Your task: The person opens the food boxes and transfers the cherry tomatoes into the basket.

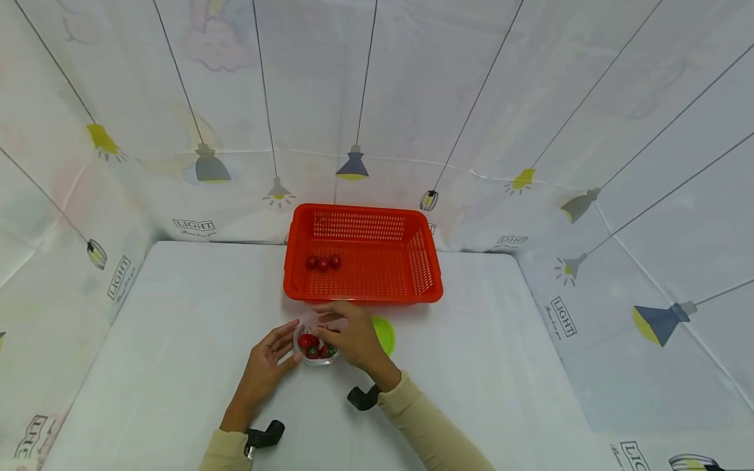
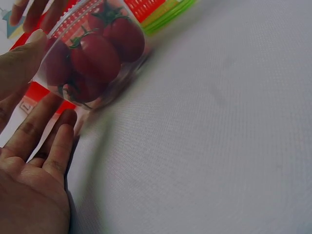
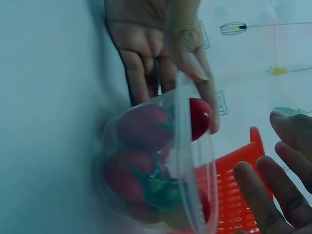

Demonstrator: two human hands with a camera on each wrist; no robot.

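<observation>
A small clear plastic container (image 1: 317, 363) of red cherry tomatoes (image 1: 304, 341) with green stems stands on the white table. My left hand (image 1: 268, 362) is at its left side, with extended fingers and the thumb right at the rim. Above the container's right side is my right hand (image 1: 353, 335), its fingers spread and holding nothing in the right wrist view. A round green lid (image 1: 385, 335) lies just right of the container, partly hidden by the right hand. Behind these, a red slotted basket (image 1: 377, 297) holds three tomatoes (image 1: 323, 263) at its left.
The white table (image 1: 489, 373) meets a patterned sheet wall (image 1: 389, 176) close behind the basket. Side walls rise at left and right. A black wrist mount (image 1: 266, 434) sits on the left wrist, another (image 1: 362, 398) on the right.
</observation>
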